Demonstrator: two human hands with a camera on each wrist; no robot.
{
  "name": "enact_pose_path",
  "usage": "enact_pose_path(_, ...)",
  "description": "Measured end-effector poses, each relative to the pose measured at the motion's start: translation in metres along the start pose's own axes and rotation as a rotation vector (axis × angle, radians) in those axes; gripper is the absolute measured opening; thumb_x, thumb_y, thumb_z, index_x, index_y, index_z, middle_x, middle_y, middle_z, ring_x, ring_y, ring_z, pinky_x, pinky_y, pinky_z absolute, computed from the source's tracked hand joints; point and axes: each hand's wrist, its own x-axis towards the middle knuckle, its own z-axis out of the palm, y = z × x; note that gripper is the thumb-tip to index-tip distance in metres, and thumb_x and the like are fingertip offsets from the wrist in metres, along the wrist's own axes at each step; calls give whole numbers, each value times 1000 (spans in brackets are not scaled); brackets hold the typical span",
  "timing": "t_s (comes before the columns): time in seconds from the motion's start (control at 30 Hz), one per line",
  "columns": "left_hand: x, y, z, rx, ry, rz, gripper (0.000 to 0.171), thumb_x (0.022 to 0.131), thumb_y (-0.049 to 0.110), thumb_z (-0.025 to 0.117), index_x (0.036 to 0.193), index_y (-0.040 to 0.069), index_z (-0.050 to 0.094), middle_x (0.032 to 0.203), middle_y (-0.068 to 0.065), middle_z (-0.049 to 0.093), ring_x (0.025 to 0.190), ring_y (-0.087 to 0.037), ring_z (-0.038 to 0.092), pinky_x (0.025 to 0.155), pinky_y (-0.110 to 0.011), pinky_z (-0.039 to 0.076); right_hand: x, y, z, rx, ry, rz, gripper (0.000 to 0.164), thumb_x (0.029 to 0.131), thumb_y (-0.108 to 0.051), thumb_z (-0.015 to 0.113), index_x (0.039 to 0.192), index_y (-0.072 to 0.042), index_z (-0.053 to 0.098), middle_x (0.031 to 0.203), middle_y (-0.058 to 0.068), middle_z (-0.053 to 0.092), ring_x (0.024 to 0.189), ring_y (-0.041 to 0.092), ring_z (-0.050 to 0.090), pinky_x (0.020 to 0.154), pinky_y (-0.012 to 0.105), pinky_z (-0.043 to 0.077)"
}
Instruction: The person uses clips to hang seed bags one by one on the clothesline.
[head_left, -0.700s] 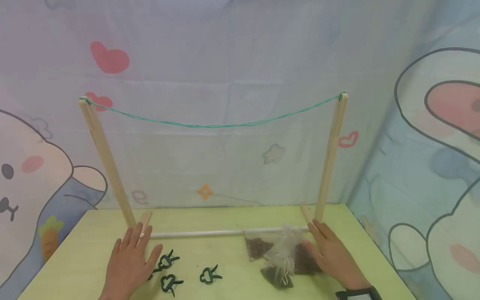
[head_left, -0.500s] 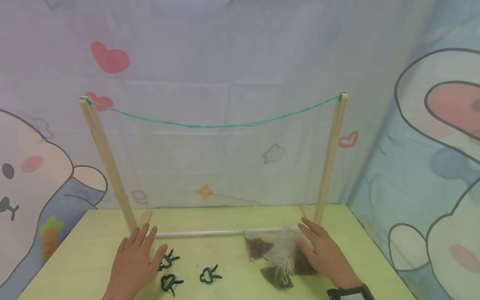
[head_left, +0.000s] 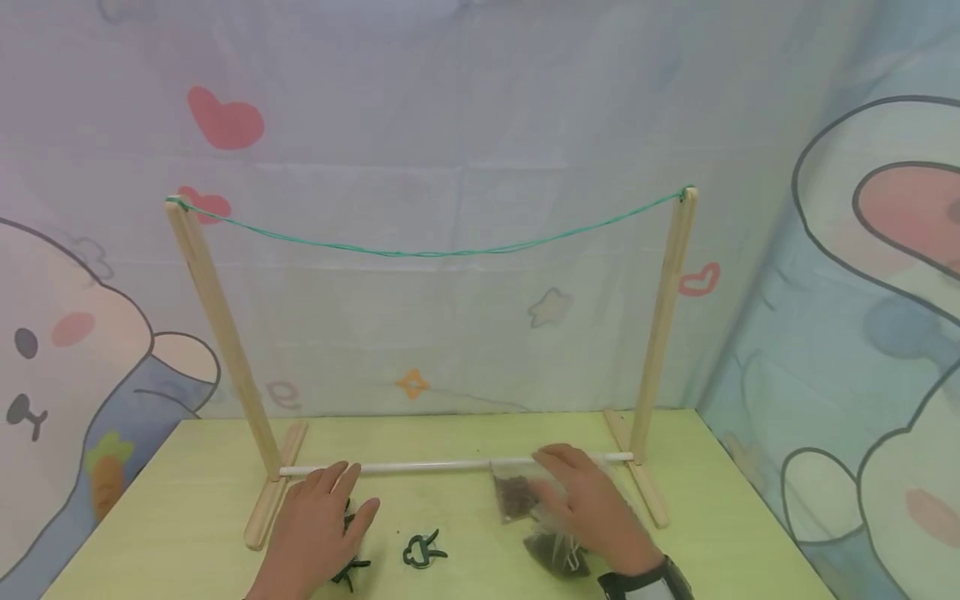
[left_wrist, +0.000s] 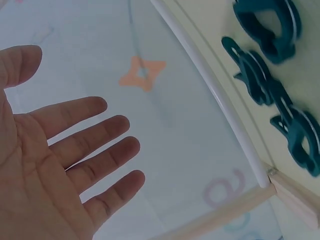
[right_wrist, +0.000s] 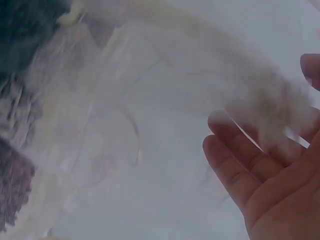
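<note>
My left hand [head_left: 313,529] hovers palm down at the front left, fingers extended and apart, holding nothing. It partly covers some dark green spring clips; another green clip [head_left: 424,550] lies just to its right. The left wrist view shows a clip [left_wrist: 254,72] between two others, all apart from the fingers. My right hand [head_left: 596,510] reaches over a sheer drawstring pouch [head_left: 551,552] with dark contents and a clear flat bag [head_left: 513,497] of brown bits. In the right wrist view its fingers are spread near the blurred sheer fabric; contact is unclear.
Behind the hands stands a wooden frame with a left post [head_left: 225,333] and right post [head_left: 663,333]. A green string [head_left: 420,253] sags between their tops. A white rod [head_left: 427,467] joins the feet low on the yellow table [head_left: 450,433]. A printed curtain hangs behind.
Both hands have moved inward: the left to the right, over the clips, and the right to the left, over the bags. The frame's feet have come into fuller view.
</note>
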Motion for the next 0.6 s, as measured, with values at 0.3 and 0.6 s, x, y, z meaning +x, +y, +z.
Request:
enact_pose_path(0.3,3,23,16,33,5,97,45,97,43,70,123,6,73,118,-10,70,110,-29,65,83,-48,55,9,-20,26,-56,50,-138,26,87,-12,82,111,-4,75,105,6,70,93,19,68,81,37,59)
enact_pose_path(0.6,3,40,35,30,-110,188,43,97,46,69,116,8,74,108,-5,70,98,-26,65,79,-45,56,13,-40,53,-41,13,-240,18,86,-11,82,102,-4,77,98,4,70,83,16,67,74,27,58)
